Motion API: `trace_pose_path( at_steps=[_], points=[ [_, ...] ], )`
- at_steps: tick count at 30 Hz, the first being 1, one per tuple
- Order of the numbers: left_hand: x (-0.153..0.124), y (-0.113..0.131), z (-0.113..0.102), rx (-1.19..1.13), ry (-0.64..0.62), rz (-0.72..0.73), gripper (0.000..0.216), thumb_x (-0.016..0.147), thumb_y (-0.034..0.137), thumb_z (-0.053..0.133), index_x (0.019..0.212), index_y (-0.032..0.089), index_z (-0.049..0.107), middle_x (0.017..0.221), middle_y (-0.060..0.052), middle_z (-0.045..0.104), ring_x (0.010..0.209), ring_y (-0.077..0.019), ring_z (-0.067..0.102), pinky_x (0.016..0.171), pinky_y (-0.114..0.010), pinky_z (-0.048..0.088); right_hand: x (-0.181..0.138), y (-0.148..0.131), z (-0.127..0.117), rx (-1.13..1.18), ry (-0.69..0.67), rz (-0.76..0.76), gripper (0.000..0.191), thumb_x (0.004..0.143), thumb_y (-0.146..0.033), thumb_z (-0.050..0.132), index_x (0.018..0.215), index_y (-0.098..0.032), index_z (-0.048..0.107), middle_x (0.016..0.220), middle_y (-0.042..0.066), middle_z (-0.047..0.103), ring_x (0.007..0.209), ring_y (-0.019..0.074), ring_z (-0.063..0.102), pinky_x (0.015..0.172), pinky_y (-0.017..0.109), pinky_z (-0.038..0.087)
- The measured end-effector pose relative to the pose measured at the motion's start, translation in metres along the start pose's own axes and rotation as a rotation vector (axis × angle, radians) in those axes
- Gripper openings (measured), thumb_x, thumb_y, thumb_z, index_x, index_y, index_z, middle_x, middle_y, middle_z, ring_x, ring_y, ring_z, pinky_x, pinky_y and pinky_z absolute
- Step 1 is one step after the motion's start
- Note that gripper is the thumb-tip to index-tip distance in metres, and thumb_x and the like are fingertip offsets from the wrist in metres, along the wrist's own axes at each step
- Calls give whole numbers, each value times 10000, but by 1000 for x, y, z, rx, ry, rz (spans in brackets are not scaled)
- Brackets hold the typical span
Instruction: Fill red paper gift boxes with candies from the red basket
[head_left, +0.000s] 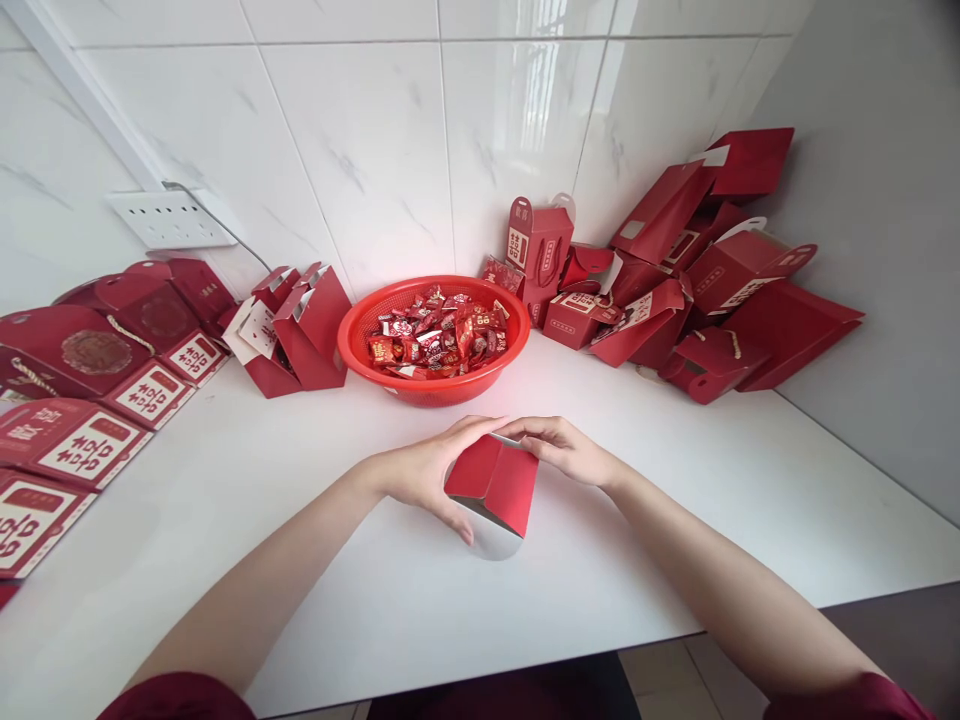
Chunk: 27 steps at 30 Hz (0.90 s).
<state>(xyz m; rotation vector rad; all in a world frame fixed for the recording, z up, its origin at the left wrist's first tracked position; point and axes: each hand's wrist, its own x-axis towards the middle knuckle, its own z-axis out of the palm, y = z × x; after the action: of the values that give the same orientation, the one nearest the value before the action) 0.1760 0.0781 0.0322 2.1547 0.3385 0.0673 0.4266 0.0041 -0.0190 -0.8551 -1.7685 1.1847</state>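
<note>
A small red paper gift box (496, 484) with a white inside stands on the white counter (675, 520) in front of me. My left hand (429, 470) wraps round its left side, thumb under the lower edge and fingers curled over the top. My right hand (564, 448) rests on the box's top right edge with fingers bent onto it. Behind the hands sits a red plastic basket (358, 340) full of wrapped red candies (439, 335).
Flat red boxes with white labels (90, 400) lie along the left edge. Folded red boxes (296, 325) stand left of the basket. A heap of red boxes (675, 290) fills the back right corner. A white wall socket (171, 217) is mounted on the tiles.
</note>
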Motion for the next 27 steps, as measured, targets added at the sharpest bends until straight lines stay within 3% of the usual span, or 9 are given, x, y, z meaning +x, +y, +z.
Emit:
trace_pose_path(
  at_steps=[4, 8, 10, 15, 20, 23, 25, 27],
  points=[
    [2, -13, 6, -152, 28, -33, 1267, 517, 394, 929, 1543, 313, 190, 1581, -145, 281, 1441, -360, 333, 1147, -512, 351, 0, -3, 3, 85, -2, 33, 296, 997, -373, 493, 1208, -205, 616, 1227, 87, 638, 1035, 204, 627, 889, 360, 512],
    [5, -29, 21, -459, 81, -39, 1328, 578, 392, 902, 1559, 330, 8, 1508, -168, 394, 1363, -347, 455, 1073, -527, 424, -1, -10, -3, 25, 13, 85, 261, 1003, -382, 480, 1154, -212, 607, 1138, 69, 648, 1005, 192, 607, 925, 377, 479],
    [9, -35, 32, -597, 144, -7, 1313, 607, 400, 886, 1557, 335, -18, 1521, -173, 378, 1358, -357, 460, 1052, -544, 437, -1, -12, -6, 19, 49, 110, 264, 995, -410, 492, 1111, -208, 615, 1157, 75, 649, 1025, 204, 602, 938, 388, 472],
    [19, -43, 47, -662, 205, 94, 1165, 590, 352, 905, 1525, 320, 212, 1597, -167, 258, 1409, -375, 386, 1093, -562, 382, 1, -12, -10, 155, 67, 154, 363, 975, -505, 502, 907, -185, 660, 1208, 92, 663, 1057, 239, 620, 970, 426, 464],
    [18, -43, 35, -601, 157, 118, 1134, 568, 330, 912, 1508, 286, 280, 1549, -182, 356, 1397, -382, 400, 1078, -550, 393, 1, -16, -11, 149, 28, 77, 535, 966, -517, 517, 578, -168, 635, 1307, 85, 620, 1248, 278, 538, 1061, 450, 407],
    [18, -44, 29, -592, 120, 116, 1129, 556, 338, 913, 1501, 260, 302, 1553, -190, 345, 1410, -388, 378, 1085, -543, 386, -1, -18, -15, 102, -65, 67, 407, 897, -491, 648, 637, -179, 648, 1349, 79, 586, 1337, 279, 464, 1062, 459, 417],
    [19, -46, 27, -591, 96, 109, 1149, 541, 365, 915, 1503, 250, 297, 1556, -189, 342, 1412, -391, 374, 1087, -537, 385, -2, -18, -18, 54, -155, 38, 277, 848, -472, 718, 786, -202, 699, 1421, 70, 519, 1401, 268, 388, 1111, 465, 373],
    [19, -48, 26, -592, 90, 103, 1128, 539, 434, 900, 1490, 240, 327, 1525, -169, 401, 1391, -395, 405, 1075, -519, 403, -3, -18, -20, -23, -219, 10, 273, 807, -456, 766, 969, -240, 726, 1486, 59, 441, 1441, 257, 323, 1162, 469, 308]
  ],
)
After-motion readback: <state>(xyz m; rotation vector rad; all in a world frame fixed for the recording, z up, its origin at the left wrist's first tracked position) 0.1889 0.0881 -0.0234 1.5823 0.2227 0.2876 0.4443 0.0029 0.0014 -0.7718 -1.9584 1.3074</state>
